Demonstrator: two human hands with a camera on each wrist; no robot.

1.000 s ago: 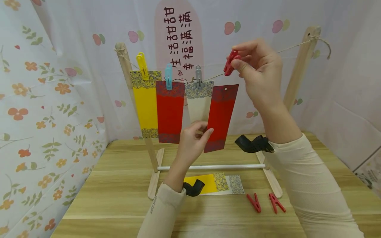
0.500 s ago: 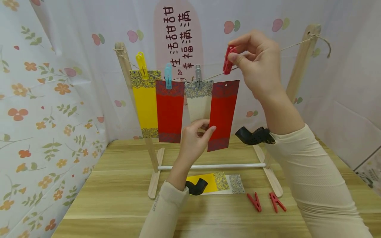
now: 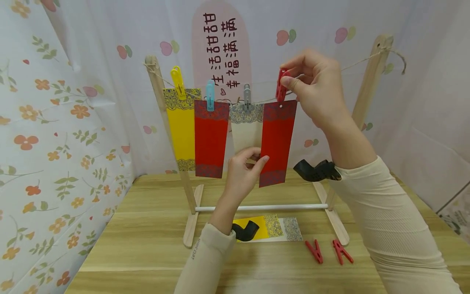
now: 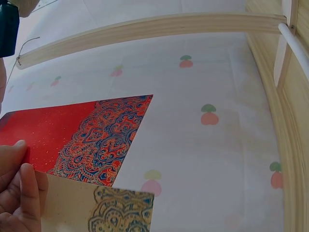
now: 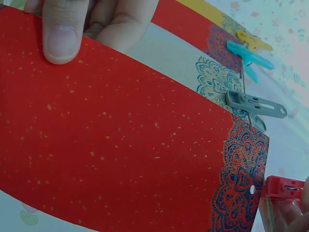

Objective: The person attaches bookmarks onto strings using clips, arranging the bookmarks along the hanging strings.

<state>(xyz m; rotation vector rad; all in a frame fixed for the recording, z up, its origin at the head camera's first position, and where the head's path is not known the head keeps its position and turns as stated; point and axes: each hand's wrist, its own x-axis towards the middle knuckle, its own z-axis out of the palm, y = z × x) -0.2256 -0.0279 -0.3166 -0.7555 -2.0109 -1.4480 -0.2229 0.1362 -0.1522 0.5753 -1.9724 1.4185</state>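
Note:
My left hand (image 3: pixel 243 171) pinches the left edge of a red card (image 3: pixel 278 143) with a patterned border, its thumb in front. My right hand (image 3: pixel 317 90) holds a red clothespin (image 3: pixel 282 85) between thumb and fingers on the twine (image 3: pixel 361 60). The clothespin's tip is right at the card's top edge, just above a small punched hole, as the right wrist view also shows. To the left hang a cream card (image 3: pixel 245 132) under a grey clothespin (image 3: pixel 247 98), another red card (image 3: pixel 209 143) under a light blue one (image 3: pixel 210 96), and a yellow card (image 3: pixel 180 134) under a yellow one (image 3: pixel 178 83).
Two wooden posts (image 3: pixel 371 81) with feet and a white rod (image 3: pixel 286 206) carry the twine above the table (image 3: pixel 147 253). Beneath lie a yellow card (image 3: pixel 257 229) and a whitish card (image 3: pixel 292 229). Two red clothespins, one leaning left (image 3: pixel 314 251), lie to their right.
My left hand has shifted slightly right, bringing the red card more upright and up to the twine. The right hand has turned the red clothespin upright and lowered it to the card's top edge.

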